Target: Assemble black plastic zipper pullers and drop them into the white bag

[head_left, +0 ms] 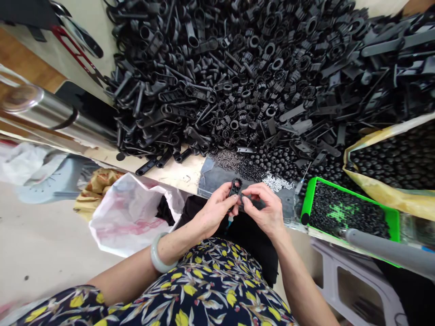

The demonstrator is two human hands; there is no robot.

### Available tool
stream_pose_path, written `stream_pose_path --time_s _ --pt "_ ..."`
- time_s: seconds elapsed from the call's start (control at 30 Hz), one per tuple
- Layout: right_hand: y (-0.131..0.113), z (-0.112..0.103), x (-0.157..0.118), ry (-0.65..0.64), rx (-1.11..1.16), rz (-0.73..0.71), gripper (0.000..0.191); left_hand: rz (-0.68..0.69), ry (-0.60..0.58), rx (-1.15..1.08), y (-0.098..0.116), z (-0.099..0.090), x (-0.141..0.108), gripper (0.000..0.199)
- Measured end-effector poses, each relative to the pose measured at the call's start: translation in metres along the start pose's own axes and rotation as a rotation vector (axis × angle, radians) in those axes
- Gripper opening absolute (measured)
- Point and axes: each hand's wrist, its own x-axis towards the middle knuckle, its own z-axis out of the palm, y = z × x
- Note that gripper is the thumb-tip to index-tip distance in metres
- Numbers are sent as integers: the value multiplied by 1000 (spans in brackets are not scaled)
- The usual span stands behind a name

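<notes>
My left hand (220, 201) is closed around a black plastic part (237, 184) that has a ring-shaped end pointing away from me. Close against its right side, my right hand (264, 204) pinches with thumb and forefinger at something small and dark that I cannot make out. Both hands are over the front edge of the bench, above my lap. Just beyond them lie a heap of small white pins (277, 182), a patch of tiny brownish pieces (226, 160) and many round black beads (278, 160).
A large heap of black plastic parts (217, 81) covers the bench. At right stand a green tray (356, 192) of small black pieces and a yellow-edged sack (380, 190). A steel flask (57, 113) lies left. Below hangs a white plastic bag (115, 222).
</notes>
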Motion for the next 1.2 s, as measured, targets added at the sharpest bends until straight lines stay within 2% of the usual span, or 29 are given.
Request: stream_pose_path --time_s 0.4,0.7,1.07,1.2 --pt "9 5 -4 -24 -141 -27 12 7 -10 60 -8 1 0 44" --pt "10 8 -11 -66 -331 -151 18 -2 12 76 -20 -2 3 51" --pt "13 20 -24 78 -449 -254 19 21 13 157 -29 -2 5 52" --pt "16 22 -25 92 -493 -296 20 28 -1 184 -29 -3 6 49"
